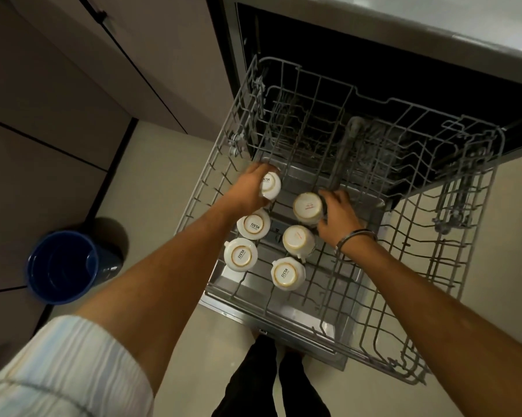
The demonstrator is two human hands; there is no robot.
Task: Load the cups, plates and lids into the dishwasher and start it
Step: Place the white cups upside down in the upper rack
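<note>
six white ceramic cups point(247, 256) sit upside down in the grey wire rack point(410, 266); left hand point(250, 188) and right hand point(338, 215) each grip one; plates, lids, start remain.

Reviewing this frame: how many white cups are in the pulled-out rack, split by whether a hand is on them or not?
Cups held in a hand: 2, one in the left hand at, one in the right hand at.
Cups standing free, upside down: 4, at.
Total in the rack: 6.
</note>
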